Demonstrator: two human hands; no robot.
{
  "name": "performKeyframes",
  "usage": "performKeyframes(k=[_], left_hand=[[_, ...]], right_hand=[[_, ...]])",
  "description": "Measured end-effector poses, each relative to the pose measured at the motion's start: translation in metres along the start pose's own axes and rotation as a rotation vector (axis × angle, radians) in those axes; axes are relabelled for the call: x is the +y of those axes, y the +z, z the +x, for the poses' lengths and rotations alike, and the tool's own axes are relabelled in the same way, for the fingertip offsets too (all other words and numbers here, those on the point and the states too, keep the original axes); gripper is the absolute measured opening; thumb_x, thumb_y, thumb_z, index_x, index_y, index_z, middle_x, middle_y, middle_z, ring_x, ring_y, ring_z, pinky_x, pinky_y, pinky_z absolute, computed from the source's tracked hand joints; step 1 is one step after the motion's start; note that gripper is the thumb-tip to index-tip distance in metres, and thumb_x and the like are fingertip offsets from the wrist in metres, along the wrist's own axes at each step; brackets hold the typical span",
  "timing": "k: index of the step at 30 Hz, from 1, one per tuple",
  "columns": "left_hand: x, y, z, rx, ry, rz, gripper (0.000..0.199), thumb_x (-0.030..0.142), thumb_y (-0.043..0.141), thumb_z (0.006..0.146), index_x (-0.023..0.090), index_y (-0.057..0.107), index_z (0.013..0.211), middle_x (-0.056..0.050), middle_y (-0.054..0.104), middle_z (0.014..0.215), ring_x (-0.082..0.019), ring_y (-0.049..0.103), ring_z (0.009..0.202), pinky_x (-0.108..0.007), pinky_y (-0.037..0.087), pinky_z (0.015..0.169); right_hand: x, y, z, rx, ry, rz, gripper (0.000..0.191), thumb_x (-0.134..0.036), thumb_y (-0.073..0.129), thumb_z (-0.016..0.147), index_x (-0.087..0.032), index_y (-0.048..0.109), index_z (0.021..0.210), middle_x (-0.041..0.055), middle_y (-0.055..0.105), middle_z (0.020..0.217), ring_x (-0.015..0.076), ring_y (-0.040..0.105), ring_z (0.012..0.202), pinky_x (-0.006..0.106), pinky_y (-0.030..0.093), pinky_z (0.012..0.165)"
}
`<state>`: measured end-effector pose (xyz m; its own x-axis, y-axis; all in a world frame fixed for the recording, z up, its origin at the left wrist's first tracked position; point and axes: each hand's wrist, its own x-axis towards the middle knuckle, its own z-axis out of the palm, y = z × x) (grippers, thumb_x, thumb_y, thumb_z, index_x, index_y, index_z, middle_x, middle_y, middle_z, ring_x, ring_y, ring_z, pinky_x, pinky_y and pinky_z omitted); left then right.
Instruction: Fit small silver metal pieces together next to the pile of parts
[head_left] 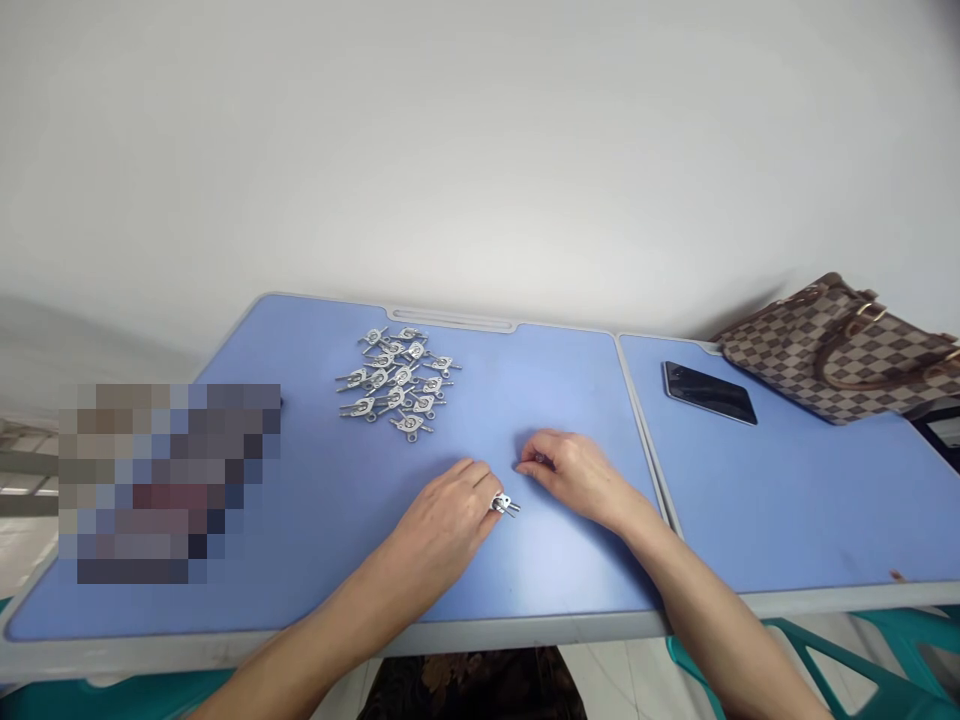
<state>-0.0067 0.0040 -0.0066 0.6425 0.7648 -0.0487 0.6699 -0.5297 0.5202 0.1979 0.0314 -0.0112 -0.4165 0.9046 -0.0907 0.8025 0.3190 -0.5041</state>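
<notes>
Near the front middle of the blue table, my left hand (pixel 457 505) pinches a small silver metal part (pixel 504 504), whose prongs stick out to the right. My right hand (pixel 566 470) rests on the tabletop a little to the right, its fingers curled together; whether anything small is between them is hidden. Beyond my left hand, several similar silver metal parts (pixel 401 376) lie in a loose cluster, apart from both hands.
The blue table (pixel 315 530) has a seam right of my right hand. Past it lie a black phone (pixel 709 393) and a checkered brown bag (pixel 840 350). A blurred-out area covers the left side. Green stools (pixel 847 680) stand below the front edge.
</notes>
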Motion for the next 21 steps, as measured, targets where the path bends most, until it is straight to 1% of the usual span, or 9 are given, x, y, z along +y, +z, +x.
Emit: performKeyframes(k=[3, 8, 11, 15, 18, 21], left_hand=[[0.001, -0.001, 0.001, -0.009, -0.005, -0.005, 0.015, 0.009, 0.046, 0.09, 0.017, 0.057, 0.084, -0.003, 0.058, 0.087, -0.018, 0.053, 0.083, -0.032, 0.044, 0.075], [0.002, -0.002, 0.002, -0.031, -0.018, 0.013, 0.014, 0.008, 0.046, 0.089, 0.016, 0.057, 0.084, -0.003, 0.058, 0.088, -0.018, 0.053, 0.083, -0.033, 0.044, 0.075], [0.002, -0.001, 0.001, -0.033, -0.018, 0.012, 0.014, 0.008, 0.047, 0.089, 0.016, 0.057, 0.085, -0.003, 0.058, 0.088, -0.019, 0.053, 0.084, -0.033, 0.044, 0.076], [0.001, -0.001, 0.0, -0.029, -0.017, 0.016, 0.014, 0.008, 0.047, 0.09, 0.016, 0.057, 0.085, -0.003, 0.057, 0.088, -0.019, 0.053, 0.084, -0.033, 0.045, 0.076], [0.001, 0.0, 0.0, -0.023, -0.014, 0.013, 0.014, 0.009, 0.046, 0.09, 0.016, 0.057, 0.085, -0.003, 0.057, 0.088, -0.019, 0.053, 0.084, -0.033, 0.045, 0.076], [0.0, 0.001, 0.0, -0.026, -0.011, 0.019, 0.014, 0.009, 0.046, 0.09, 0.016, 0.057, 0.085, -0.003, 0.057, 0.087, -0.019, 0.053, 0.084, -0.034, 0.045, 0.076]], right_hand=[[0.001, -0.001, -0.001, -0.003, -0.027, -0.029, 0.009, -0.026, 0.059, 0.089, -0.02, 0.065, 0.086, 0.0027, 0.066, 0.083, 0.0153, 0.058, 0.069, 0.027, 0.037, 0.063], [0.0, -0.012, -0.003, -0.031, -0.015, 0.129, 0.022, -0.029, 0.047, 0.095, -0.019, 0.064, 0.086, 0.0002, 0.064, 0.075, 0.0132, 0.054, 0.064, 0.025, 0.038, 0.062], [-0.005, -0.015, -0.004, -0.02, 0.035, 0.157, 0.016, -0.029, 0.052, 0.092, -0.02, 0.064, 0.084, -0.0011, 0.063, 0.072, 0.0125, 0.053, 0.062, 0.025, 0.037, 0.06], [-0.011, -0.009, -0.005, 0.003, 0.099, 0.078, 0.009, -0.027, 0.061, 0.085, -0.019, 0.063, 0.081, 0.0003, 0.065, 0.074, 0.0138, 0.054, 0.065, 0.026, 0.036, 0.061], [-0.013, -0.008, -0.007, -0.027, 0.127, 0.058, 0.006, -0.025, 0.062, 0.083, -0.02, 0.063, 0.08, 0.0005, 0.065, 0.073, 0.0142, 0.055, 0.065, 0.026, 0.035, 0.06], [-0.011, -0.014, -0.01, -0.063, 0.132, 0.107, 0.004, -0.025, 0.062, 0.082, -0.021, 0.062, 0.082, -0.0005, 0.064, 0.075, 0.0136, 0.055, 0.065, 0.025, 0.035, 0.06]])
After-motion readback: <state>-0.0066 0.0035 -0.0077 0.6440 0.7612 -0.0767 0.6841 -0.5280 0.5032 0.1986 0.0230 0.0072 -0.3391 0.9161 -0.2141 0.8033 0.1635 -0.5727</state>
